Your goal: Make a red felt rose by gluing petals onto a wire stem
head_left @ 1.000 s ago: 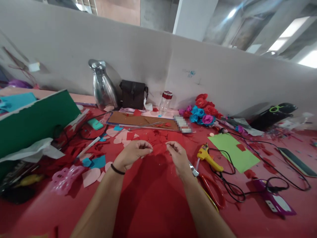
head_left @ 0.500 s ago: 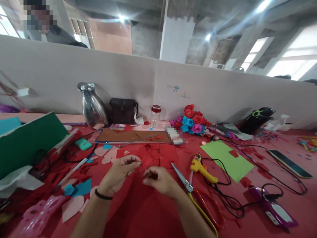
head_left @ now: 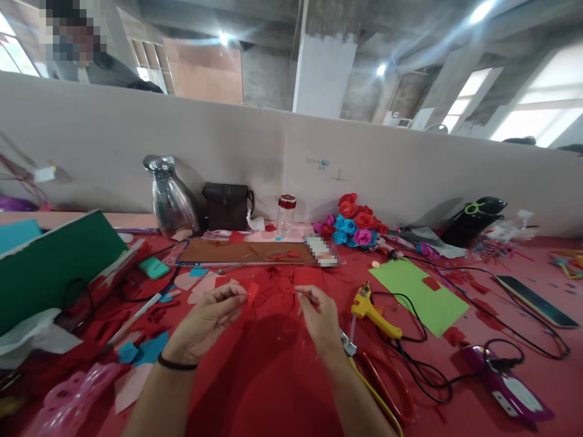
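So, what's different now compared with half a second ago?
The right hand has moved right, away from the left hand, and now covers the blades of the scissors. The left hand has shifted slightly left; a red piece now shows at its pinched fingertips, though whether newly picked up I can't tell. The scissors, glue gun and flowers stayed put.

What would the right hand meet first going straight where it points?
Probably the red scraps just ahead of the right hand, then the brown board; hand height is unclear, so it may pass above them.
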`<state>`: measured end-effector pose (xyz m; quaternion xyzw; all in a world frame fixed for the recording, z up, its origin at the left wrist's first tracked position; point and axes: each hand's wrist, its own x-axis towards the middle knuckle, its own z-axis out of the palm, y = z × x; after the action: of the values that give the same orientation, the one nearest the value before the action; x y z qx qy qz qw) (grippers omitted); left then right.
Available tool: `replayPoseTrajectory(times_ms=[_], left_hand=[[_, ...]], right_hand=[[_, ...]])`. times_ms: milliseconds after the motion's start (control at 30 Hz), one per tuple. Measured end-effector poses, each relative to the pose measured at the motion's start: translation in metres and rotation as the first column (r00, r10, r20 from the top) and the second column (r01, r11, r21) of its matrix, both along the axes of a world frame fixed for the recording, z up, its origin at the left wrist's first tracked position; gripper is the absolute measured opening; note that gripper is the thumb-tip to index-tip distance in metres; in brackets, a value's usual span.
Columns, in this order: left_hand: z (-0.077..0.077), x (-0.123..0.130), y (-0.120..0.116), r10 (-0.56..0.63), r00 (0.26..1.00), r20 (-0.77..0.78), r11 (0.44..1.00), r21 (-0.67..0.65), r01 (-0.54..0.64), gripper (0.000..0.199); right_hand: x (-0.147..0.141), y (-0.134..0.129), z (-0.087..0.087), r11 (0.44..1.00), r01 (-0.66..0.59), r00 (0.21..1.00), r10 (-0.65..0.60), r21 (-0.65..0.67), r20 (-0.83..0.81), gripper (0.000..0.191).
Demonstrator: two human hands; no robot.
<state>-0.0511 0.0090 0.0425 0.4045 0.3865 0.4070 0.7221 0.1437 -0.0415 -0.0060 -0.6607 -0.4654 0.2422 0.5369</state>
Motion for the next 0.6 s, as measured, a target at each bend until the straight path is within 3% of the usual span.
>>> replayPoseTrajectory(times_ms=[100,200,300,600], left_hand=[[-0.007,0.01,-0.002,-0.104,0.969,-0.223,0.989,0.082,0.125,0.022],[-0.012,0.016,-0.003,-0.121,0.932,-0.341,0.979,0.113,0.168,0.021],[-0.014,0.02,-0.005,-0.129,0.913,-0.387,0.971,0.14,0.196,0.02],[-0.015,0.026,-0.005,-0.126,0.899,-0.42,0.961,0.174,0.216,0.015]], right_hand=[[-0.005,0.0,0.005,0.996,-0.083,0.951,0.088,0.029,-0.296,0.028],[-0.011,-0.002,0.012,0.981,-0.193,0.863,0.18,0.022,-0.471,0.034],[-0.016,-0.004,0.014,0.964,-0.267,0.826,0.23,0.004,-0.515,0.036],[-0.018,-0.001,0.004,0.969,-0.248,0.83,0.214,0.003,-0.515,0.023]])
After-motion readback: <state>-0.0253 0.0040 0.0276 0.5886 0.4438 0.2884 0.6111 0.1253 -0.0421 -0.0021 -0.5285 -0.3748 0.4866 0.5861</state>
